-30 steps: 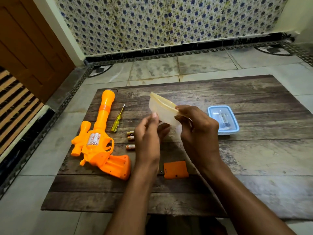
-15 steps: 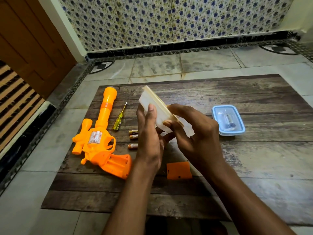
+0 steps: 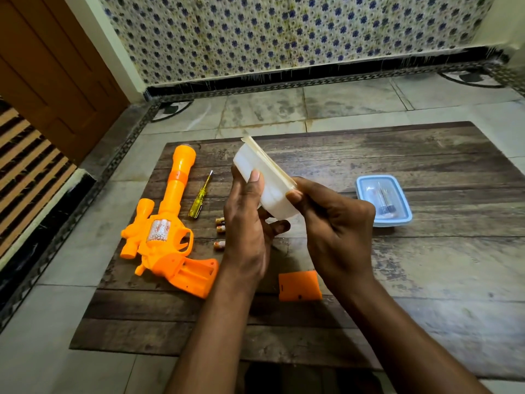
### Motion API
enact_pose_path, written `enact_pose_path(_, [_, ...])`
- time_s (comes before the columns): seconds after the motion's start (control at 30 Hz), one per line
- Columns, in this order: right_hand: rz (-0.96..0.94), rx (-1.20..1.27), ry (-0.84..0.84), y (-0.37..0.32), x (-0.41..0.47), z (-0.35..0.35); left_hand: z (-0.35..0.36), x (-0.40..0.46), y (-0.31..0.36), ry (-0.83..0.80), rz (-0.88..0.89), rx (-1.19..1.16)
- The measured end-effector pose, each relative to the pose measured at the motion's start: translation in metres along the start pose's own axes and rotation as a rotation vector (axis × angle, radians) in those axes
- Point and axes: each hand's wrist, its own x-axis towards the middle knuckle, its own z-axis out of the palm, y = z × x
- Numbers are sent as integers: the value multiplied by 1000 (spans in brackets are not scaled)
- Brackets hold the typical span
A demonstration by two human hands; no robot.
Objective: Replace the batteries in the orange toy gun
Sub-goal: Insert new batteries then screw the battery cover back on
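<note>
The orange toy gun (image 3: 167, 231) lies on the wooden board (image 3: 426, 265) at the left, its grip compartment uncovered. Its orange battery cover (image 3: 299, 285) lies apart near the front. Three batteries (image 3: 220, 233) lie beside the gun, partly hidden by my left hand (image 3: 250, 223). Both hands hold a translucent white container (image 3: 264, 183) tilted above the board. My left hand grips its underside and my right hand (image 3: 332, 223) pinches its rim. A blue-lidded box (image 3: 383, 200) at the right holds more batteries.
A yellow-handled screwdriver (image 3: 200, 196) lies next to the gun barrel. The board rests on a tiled floor (image 3: 284, 109). A patterned wall stands behind, and a wooden door (image 3: 56, 66) at the left.
The white container has tilted further onto its edge and shifted left between my hands. My left hand now wraps its underside. The objects on the board have not moved.
</note>
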Motion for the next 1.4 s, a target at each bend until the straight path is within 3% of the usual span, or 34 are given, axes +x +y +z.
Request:
enact_pose_path(0.27, [161, 261, -3, 1, 6, 0, -4, -1, 9, -23, -10, 57])
enact_pose_path(0.43, [100, 152, -116, 4, 7, -1, -7, -1, 9, 25, 8, 24])
enact_pose_path(0.53, [-95, -69, -216, 10, 8, -4, -9, -1, 12, 41, -19, -62])
enact_pose_path(0.67, [-286, -244, -173, 14, 9, -8, -10, 0, 11, 3, -17, -43])
enact_pose_path(1.4, [-473, -483, -349, 1, 17, -18, -12, -1, 24, -43, -107, -59])
